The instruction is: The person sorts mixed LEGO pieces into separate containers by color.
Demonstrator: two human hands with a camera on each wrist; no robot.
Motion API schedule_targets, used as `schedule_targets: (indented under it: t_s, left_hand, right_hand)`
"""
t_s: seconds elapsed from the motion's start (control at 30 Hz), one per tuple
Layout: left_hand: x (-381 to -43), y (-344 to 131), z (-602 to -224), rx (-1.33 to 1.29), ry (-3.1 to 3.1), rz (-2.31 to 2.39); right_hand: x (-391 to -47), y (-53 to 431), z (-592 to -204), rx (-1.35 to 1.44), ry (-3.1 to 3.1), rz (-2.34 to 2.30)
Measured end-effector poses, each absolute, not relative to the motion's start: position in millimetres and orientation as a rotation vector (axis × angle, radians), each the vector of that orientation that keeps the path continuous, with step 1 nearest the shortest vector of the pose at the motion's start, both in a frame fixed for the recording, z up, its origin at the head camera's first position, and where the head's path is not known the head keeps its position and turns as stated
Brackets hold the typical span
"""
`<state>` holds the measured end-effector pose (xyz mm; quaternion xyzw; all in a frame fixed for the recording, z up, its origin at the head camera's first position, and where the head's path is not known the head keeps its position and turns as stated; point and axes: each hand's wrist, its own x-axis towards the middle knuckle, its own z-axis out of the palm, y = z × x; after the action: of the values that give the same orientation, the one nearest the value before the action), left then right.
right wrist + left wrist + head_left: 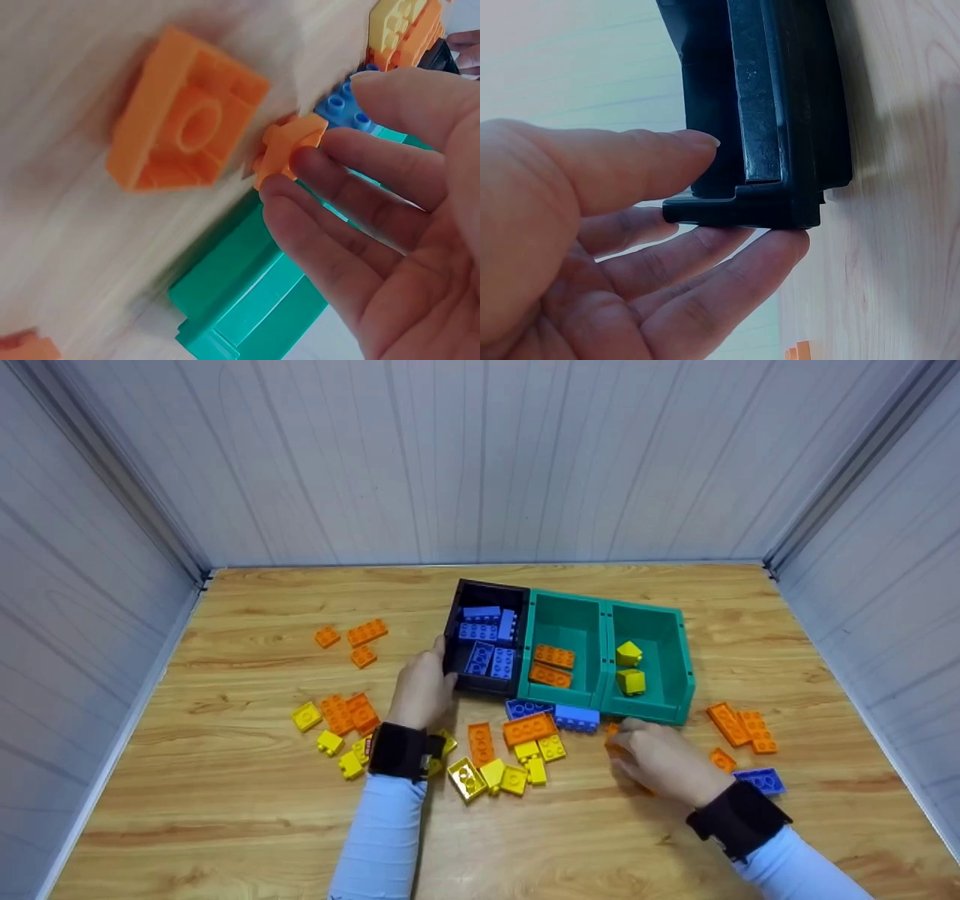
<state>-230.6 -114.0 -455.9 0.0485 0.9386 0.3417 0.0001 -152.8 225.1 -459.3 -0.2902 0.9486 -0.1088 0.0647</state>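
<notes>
My left hand grips the near left corner of a black bin; in the left wrist view its thumb lies inside the rim and the fingers outside. Several blue bricks lie in this bin. My right hand is in front of the green bins, low over the table. In the right wrist view its fingers are parted, with the fingertips at a small orange brick; whether they touch it I cannot tell. A larger orange brick, hollow side showing, lies close by on the table.
Beside the black bin, a middle green bin holds two orange bricks; a right green bin holds two yellow pieces. Loose yellow bricks, orange bricks and blue bricks are scattered about. Panels enclose the table.
</notes>
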Motion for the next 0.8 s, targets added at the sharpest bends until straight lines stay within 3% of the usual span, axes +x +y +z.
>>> schedule_targets:
  t_s: [0.57, 0.8]
  left_hand:
    - [-230, -117, -458, 0.151, 2.937, 1.048]
    - [-231, -115, -456, 0.165, 2.941, 1.062]
  right_hand:
    - [-152, 221, -470, -0.905, 2.837, -0.384]
    - [-161, 213, -438, -0.972, 2.869, -0.416]
